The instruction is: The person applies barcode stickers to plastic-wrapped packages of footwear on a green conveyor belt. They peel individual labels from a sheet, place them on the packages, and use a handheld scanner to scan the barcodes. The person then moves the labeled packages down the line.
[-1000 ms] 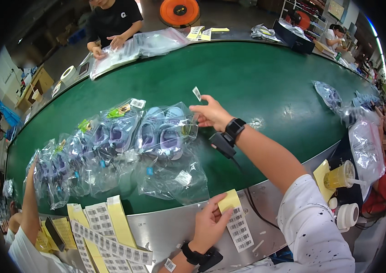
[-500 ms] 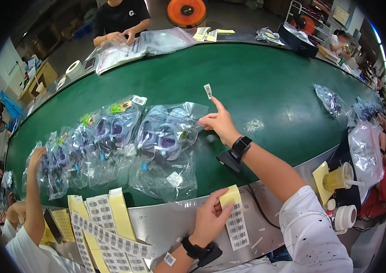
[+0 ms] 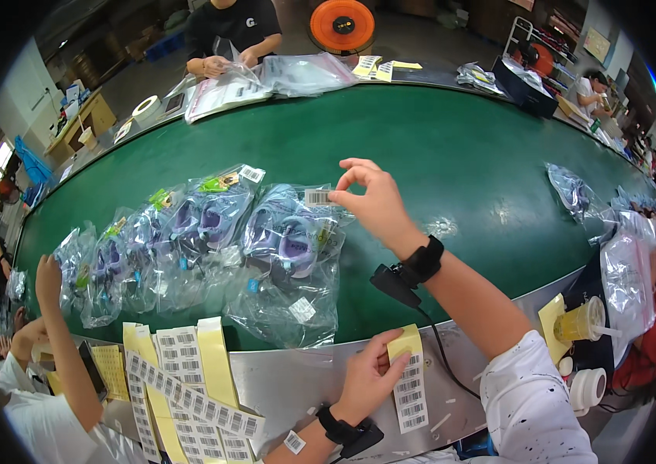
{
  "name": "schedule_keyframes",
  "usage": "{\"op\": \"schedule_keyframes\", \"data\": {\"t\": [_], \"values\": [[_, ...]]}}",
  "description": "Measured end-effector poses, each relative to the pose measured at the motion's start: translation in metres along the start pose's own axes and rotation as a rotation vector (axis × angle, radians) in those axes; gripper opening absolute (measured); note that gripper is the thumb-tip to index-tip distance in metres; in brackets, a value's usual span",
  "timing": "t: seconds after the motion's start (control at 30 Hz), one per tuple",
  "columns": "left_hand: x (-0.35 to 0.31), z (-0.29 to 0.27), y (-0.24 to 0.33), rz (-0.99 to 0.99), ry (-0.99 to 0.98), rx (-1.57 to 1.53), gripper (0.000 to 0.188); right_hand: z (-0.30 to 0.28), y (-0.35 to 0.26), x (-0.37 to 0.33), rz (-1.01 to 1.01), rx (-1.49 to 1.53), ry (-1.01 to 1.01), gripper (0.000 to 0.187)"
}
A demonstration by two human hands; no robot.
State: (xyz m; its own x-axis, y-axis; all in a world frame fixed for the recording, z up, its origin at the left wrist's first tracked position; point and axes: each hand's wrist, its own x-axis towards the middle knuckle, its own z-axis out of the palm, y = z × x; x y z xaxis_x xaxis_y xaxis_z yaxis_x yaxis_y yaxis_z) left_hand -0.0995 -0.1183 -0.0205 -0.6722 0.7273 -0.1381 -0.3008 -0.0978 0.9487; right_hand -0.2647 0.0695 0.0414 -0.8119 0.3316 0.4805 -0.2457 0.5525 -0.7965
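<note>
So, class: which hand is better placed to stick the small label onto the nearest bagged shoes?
Probably the right hand: it pinches the small label just above the bagged shoes. The left hand holds the label strip on the metal edge.

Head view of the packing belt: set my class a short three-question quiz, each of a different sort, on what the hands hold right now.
1. True or false: the right hand pinches a small barcode sticker over a clear bag of purple shoes.
2. What does the left hand grip? A) a cup B) a strip of barcode labels C) a tape roll
3. Fill in: the bags lie on a ____ belt.

Key: 1 true; 2 B; 3 green
</note>
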Motion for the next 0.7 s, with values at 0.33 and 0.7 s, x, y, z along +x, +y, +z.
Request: {"op": "schedule_keyframes", "data": {"t": [0.33, 0.7], "values": [[0.001, 0.000, -0.003, 0.019, -0.035, 0.004, 0.040, 0.013, 0.035, 0.015, 0.145, -0.278, -0.139, 0.014], [-0.002, -0.001, -0.002, 0.012, -0.029, -0.006, 0.041, 0.024, 0.058, 0.007, 0.622, 0.262, -0.043, 0.011]]}}
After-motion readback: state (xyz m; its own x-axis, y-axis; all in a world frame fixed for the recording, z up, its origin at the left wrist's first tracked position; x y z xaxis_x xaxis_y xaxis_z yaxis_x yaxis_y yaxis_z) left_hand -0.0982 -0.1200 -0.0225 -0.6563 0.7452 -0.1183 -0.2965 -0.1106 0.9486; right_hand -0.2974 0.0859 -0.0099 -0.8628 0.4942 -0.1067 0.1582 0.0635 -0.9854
